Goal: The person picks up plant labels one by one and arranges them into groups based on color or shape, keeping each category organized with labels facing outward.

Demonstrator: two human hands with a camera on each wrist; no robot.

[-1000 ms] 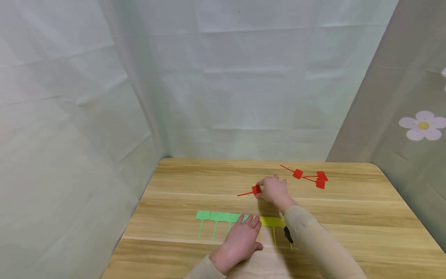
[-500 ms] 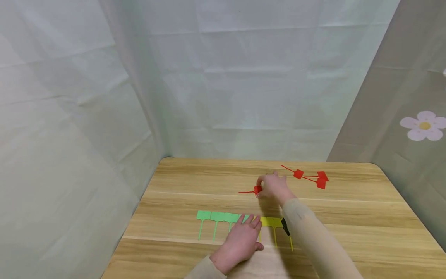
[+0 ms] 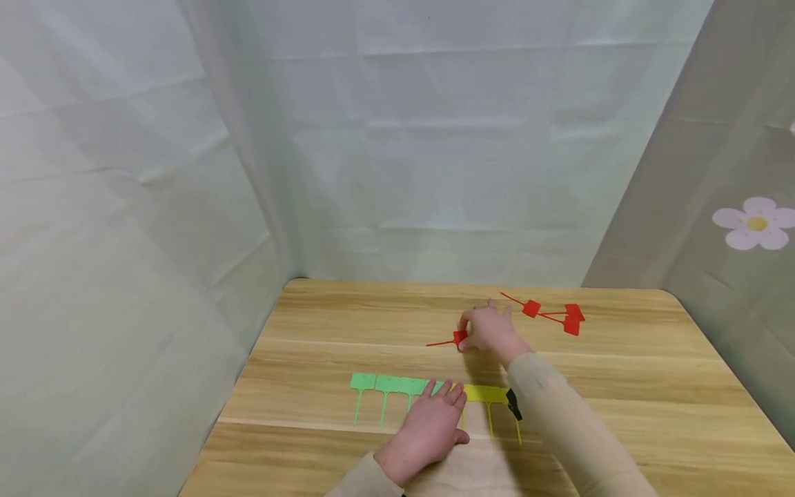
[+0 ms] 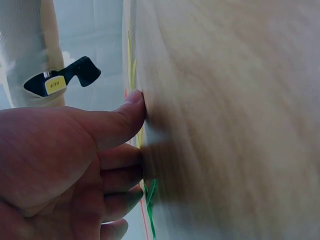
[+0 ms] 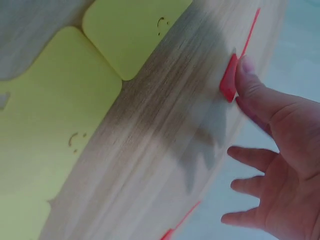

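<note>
In the head view, my right hand point(image 3: 492, 333) is over the middle of the table and pinches the plate of a red cable-tie tag point(image 3: 459, 338) between thumb and index finger. The tag's thin tail points left, and its plate point(image 5: 229, 80) stands tilted in the right wrist view while the other fingers spread apart. My left hand point(image 3: 428, 426) rests on a row of tags, fingers extended, where the green tags point(image 3: 388, 384) meet the yellow tags point(image 3: 487, 394). It hides part of the row. Tails in the row point toward me.
Several loose red tags point(image 3: 571, 321) lie at the back right, some overlapping. Beneath everything is the wooden table point(image 3: 298, 400), with cloth walls point(image 3: 435, 166) behind and beside it. A black wrist strap point(image 3: 513, 404) at the right sleeve overlaps the row's right end.
The pinched red tag has shifted slightly to the right, and its tail has swung a little flatter. The right hand moves only slightly; the left hand stays in place.
</note>
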